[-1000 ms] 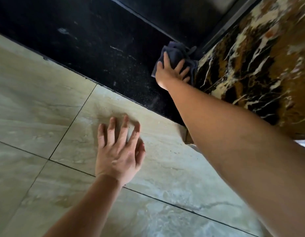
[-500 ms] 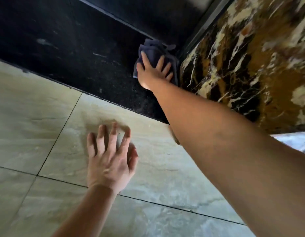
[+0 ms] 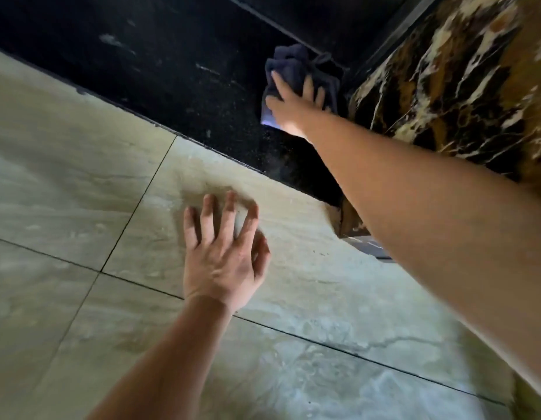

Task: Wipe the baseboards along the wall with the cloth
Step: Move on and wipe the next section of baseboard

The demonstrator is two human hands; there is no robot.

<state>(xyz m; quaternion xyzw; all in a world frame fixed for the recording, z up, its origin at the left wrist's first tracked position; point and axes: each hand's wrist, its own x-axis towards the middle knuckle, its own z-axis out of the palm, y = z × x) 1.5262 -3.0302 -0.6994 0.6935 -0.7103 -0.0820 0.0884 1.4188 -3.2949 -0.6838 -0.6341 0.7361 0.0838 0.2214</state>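
A dark blue cloth [image 3: 293, 68] lies bunched against the black speckled baseboard [image 3: 178, 83], close to the corner where it meets a brown marble wall. My right hand [image 3: 293, 107] presses flat on the cloth with fingers spread and straight, the arm reaching in from the lower right. My left hand [image 3: 224, 253] rests palm down on the beige floor tile [image 3: 66, 177] with fingers splayed, holding nothing. Dust specks and pale smears show on the baseboard left of the cloth.
The brown, white-veined marble wall [image 3: 460, 95] closes off the right side. A black ledge line [image 3: 278, 25] runs above the baseboard. Dark grout lines [image 3: 136, 207] cross the glossy floor tiles. A dark gap [image 3: 369, 247] shows at the marble's foot.
My right hand has pushed the cloth slightly along the baseboard by the corner. The view has shifted; my left hand stays planted on the tile.
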